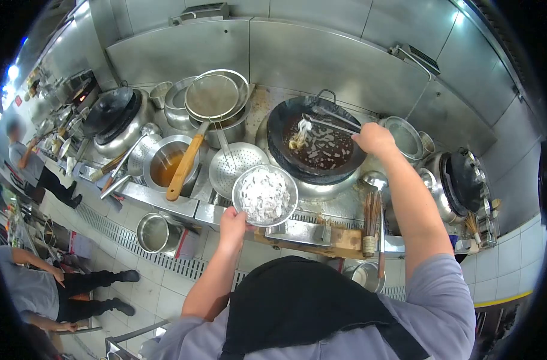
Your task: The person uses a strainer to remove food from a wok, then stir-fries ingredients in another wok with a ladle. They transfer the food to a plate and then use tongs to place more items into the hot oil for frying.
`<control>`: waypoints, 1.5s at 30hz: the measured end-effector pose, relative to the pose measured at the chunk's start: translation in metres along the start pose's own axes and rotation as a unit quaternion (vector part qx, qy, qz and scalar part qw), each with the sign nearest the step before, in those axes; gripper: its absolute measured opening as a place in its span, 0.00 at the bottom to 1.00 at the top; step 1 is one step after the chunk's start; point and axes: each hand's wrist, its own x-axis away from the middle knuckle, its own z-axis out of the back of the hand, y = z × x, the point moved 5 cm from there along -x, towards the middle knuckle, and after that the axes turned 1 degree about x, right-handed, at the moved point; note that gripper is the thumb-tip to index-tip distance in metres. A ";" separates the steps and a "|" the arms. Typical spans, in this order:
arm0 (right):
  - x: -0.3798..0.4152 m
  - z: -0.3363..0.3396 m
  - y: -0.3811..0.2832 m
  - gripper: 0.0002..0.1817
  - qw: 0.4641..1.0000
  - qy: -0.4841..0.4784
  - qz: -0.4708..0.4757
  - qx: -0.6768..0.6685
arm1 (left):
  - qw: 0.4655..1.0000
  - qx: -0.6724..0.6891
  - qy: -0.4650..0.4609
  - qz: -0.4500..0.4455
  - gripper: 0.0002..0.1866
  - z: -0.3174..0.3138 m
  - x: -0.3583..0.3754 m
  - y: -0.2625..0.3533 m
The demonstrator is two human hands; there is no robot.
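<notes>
My left hand (pixel 233 227) is closed on the near-left rim of a round metal bowl (pixel 242 209), which holds pale, white-coated pieces (pixel 265 195). Over the right rim of a black wok (pixel 276 129), my right hand (pixel 374 139) grips metal tongs (pixel 336 124). The tongs reach left into the wok, and their tips are at a whitish piece (pixel 303 127). Dark oil with small pale bits fills the wok, and a yellowish piece (pixel 297 143) lies in it just below the tips. Behind the bowl rests a perforated ladle (pixel 234 165).
Left of the wok are strainers (pixel 212 96), a pot of brown liquid (pixel 167 169) and a wooden handle (pixel 185 168). A ladle (pixel 375 180) and a bamboo brush (pixel 370 225) stand to the right. Two people (pixel 30 159) (pixel 39 282) are at the far left.
</notes>
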 end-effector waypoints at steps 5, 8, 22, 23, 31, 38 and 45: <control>0.020 0.047 0.014 0.23 0.991 0.117 0.060 -0.026 | 0.999 0.000 0.022 -0.027 0.09 -0.009 0.000 0.002; 0.068 0.097 0.017 0.22 0.971 0.132 0.194 -0.050 | 0.997 -0.008 0.031 -0.065 0.08 -0.012 -0.011 0.007; 0.112 0.117 0.014 0.14 0.942 0.180 0.280 0.044 | 0.989 -0.075 0.053 -0.116 0.06 -0.048 -0.044 0.033; 0.114 0.126 0.020 0.15 0.944 0.188 0.267 0.037 | 0.988 -0.093 0.053 -0.107 0.06 -0.049 -0.047 0.033; 0.123 0.171 0.069 0.15 0.953 0.253 0.165 0.000 | 0.994 -0.050 0.043 -0.092 0.07 -0.040 -0.063 0.020; 0.051 0.079 0.064 0.18 0.991 0.110 0.080 0.019 | 0.994 -0.006 0.046 -0.099 0.06 -0.032 -0.049 0.032; 0.034 0.026 0.031 0.19 0.994 0.099 0.046 0.005 | 0.996 -0.024 0.039 -0.082 0.06 -0.016 -0.045 0.047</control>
